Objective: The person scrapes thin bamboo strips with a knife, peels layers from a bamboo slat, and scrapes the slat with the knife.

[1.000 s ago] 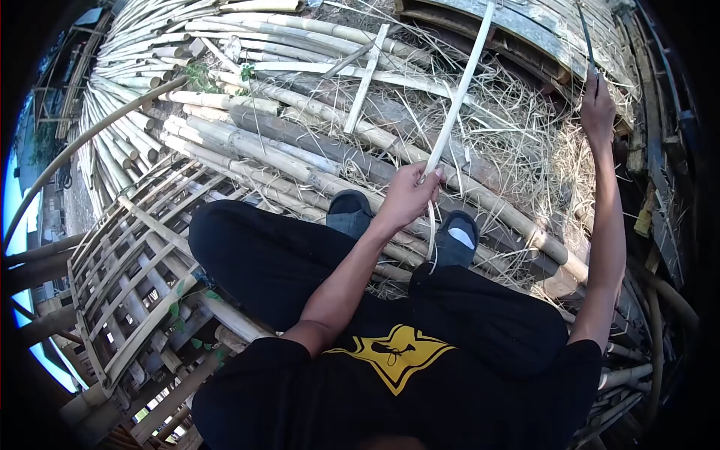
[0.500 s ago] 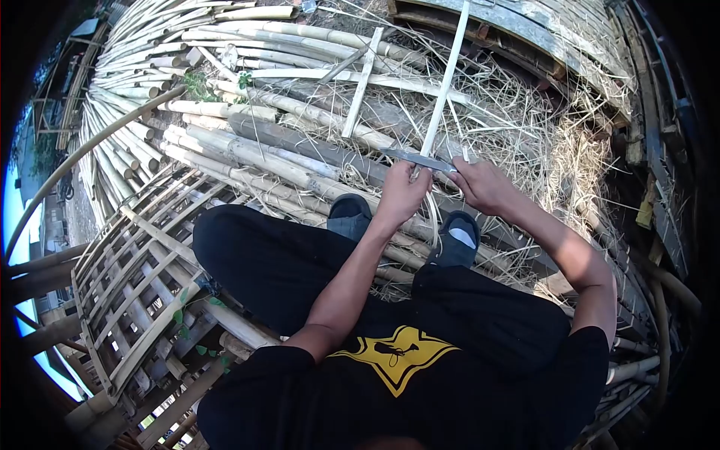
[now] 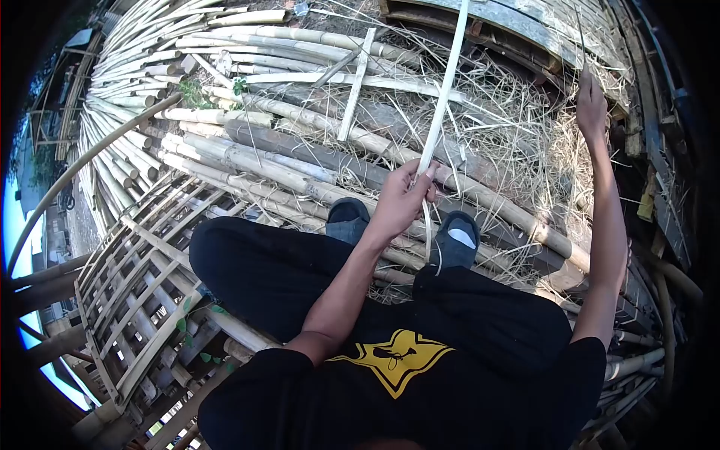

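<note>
A long pale bamboo strip (image 3: 445,86) is pinched in my left hand (image 3: 403,196), above the gap between my feet. It reaches up and away past the shavings, and a thin curved end hangs below my fingers. Far out to the right, my right hand (image 3: 592,105) is closed around a knife (image 3: 580,37), whose narrow dark blade points away from me. The knife is well apart from the strip.
Bamboo poles (image 3: 292,178) run across the ground beyond my feet, among loose shavings (image 3: 517,135). A woven bamboo lattice (image 3: 135,300) lies to the left. A wooden platform (image 3: 517,34) stands at the upper right; more poles (image 3: 112,135) are stacked at the upper left.
From beside my left hand half a second ago, my right hand has swung out to the far right with the knife. My left hand still holds the strip in nearly the same place.
</note>
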